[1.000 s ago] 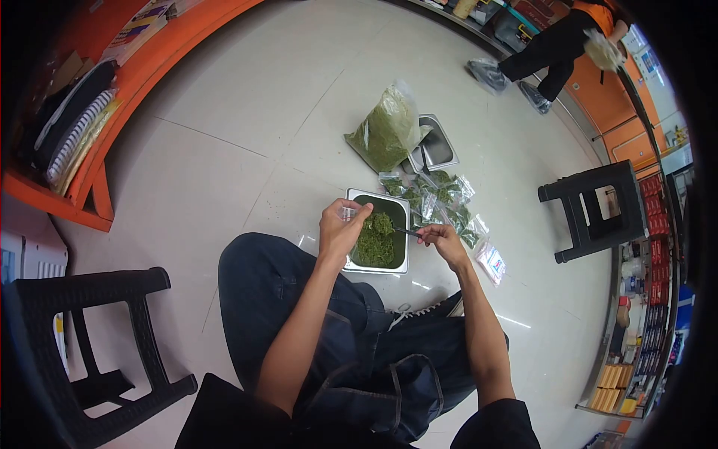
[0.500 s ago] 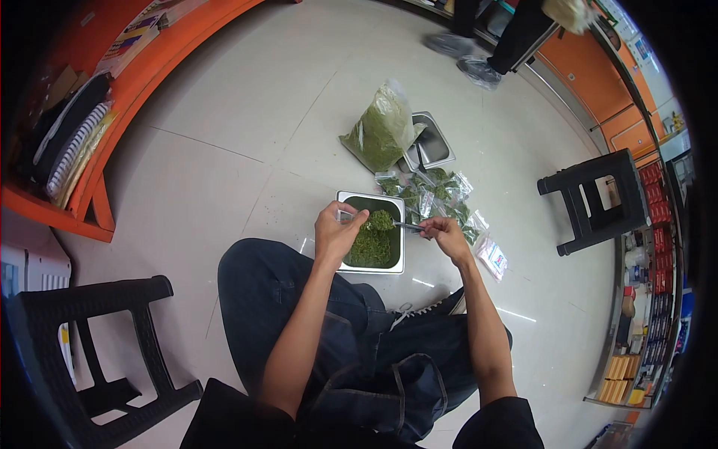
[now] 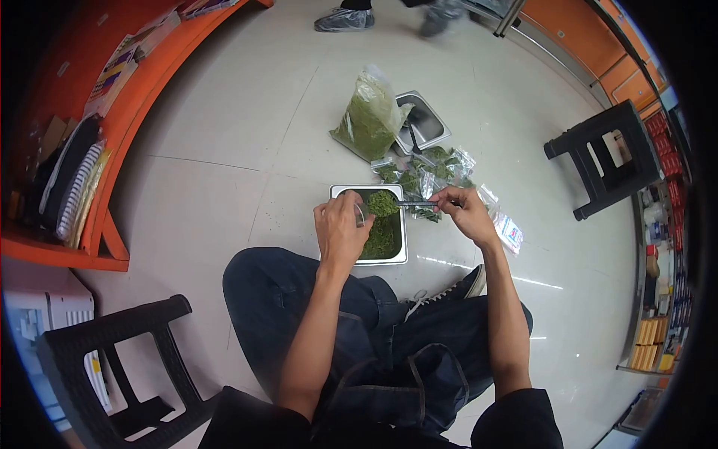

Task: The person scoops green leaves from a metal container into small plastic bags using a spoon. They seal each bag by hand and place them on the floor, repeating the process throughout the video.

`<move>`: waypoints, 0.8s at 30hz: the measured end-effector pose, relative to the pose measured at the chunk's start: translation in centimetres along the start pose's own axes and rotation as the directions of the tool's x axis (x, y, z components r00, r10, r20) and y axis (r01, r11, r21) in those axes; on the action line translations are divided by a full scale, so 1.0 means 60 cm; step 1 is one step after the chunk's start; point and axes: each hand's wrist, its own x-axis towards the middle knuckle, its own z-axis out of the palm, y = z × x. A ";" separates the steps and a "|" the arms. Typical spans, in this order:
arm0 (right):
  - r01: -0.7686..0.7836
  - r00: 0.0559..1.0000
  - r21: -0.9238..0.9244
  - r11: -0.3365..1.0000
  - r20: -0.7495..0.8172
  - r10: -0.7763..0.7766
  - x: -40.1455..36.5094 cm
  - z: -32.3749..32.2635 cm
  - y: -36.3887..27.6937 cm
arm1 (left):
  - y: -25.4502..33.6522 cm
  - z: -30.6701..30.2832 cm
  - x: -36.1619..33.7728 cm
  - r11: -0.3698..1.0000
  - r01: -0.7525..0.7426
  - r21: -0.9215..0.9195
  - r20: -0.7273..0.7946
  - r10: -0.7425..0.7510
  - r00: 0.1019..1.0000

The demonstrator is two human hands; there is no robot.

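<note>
My right hand (image 3: 467,214) is closed on the dark handle of a spoon (image 3: 417,203). A heap of chopped green herbs (image 3: 383,202) covers the spoon's bowl. Just left of it, my left hand (image 3: 341,230) has its fingers curled around a small clear plastic bag (image 3: 360,214), whose mouth faces the spoon. Both are above a metal container (image 3: 404,251) with more chopped greens in it. Beyond my right hand lie several filled clear bags (image 3: 426,183) and a pack of bags (image 3: 508,233).
A large bag of greens (image 3: 366,120) leans by a second metal container (image 3: 445,138) with a dark-handled utensil in it. Black stools (image 3: 609,161) stand right and lower left. An orange shelf (image 3: 161,97) is left. Another person's covered shoes (image 3: 344,20) are at the top.
The loaded spoon has risen slightly and is closer to the bag, with my right hand higher. The other person has walked leftward. The whole view has shifted a little.
</note>
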 end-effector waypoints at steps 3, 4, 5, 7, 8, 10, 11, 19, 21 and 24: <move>-0.031 0.999 -0.027 0.999 0.022 0.032 -0.006 0.003 -0.014 | 0.000 0.002 -0.002 0.992 -0.107 0.065 -0.073 0.112 0.991; -0.024 0.999 -0.062 0.998 0.026 0.026 -0.006 0.004 -0.015 | 0.000 0.003 -0.003 0.991 -0.112 0.069 -0.066 0.116 0.991; -0.017 0.999 -0.097 0.995 0.031 0.020 -0.007 0.005 -0.015 | 0.001 0.004 -0.003 0.991 -0.116 0.069 -0.042 0.119 0.992; 0.005 1.000 -0.123 0.992 0.025 -0.002 -0.006 0.006 -0.014 | 0.001 0.004 -0.003 0.990 -0.125 0.072 -0.012 0.126 0.992; 0.028 0.999 -0.157 0.987 0.024 -0.024 -0.006 0.007 -0.013 | 0.003 0.003 -0.003 0.986 -0.146 0.084 0.000 0.147 0.989; 0.040 0.999 -0.182 0.983 0.020 -0.037 -0.007 0.008 -0.011 | 0.005 0.001 -0.003 0.981 -0.170 0.097 0.015 0.170 0.985; 0.054 0.998 -0.212 0.976 0.019 -0.052 -0.008 0.009 -0.011 | 0.006 0.001 -0.004 0.981 -0.159 0.106 0.040 0.156 0.987; 0.129 0.991 -0.363 0.923 0.018 -0.131 -0.021 0.025 -0.043 | 0.009 0.011 -0.006 0.976 -0.154 0.151 0.133 0.135 0.982; 0.143 0.988 -0.398 0.906 0.008 -0.153 -0.025 0.033 -0.048 | 0.008 0.016 -0.006 0.985 -0.163 0.063 0.114 0.155 0.981; 0.219 0.970 -0.465 0.858 0.008 -0.243 -0.033 0.051 -0.051 | 0.010 0.018 -0.005 0.987 -0.156 -0.027 0.128 0.158 0.979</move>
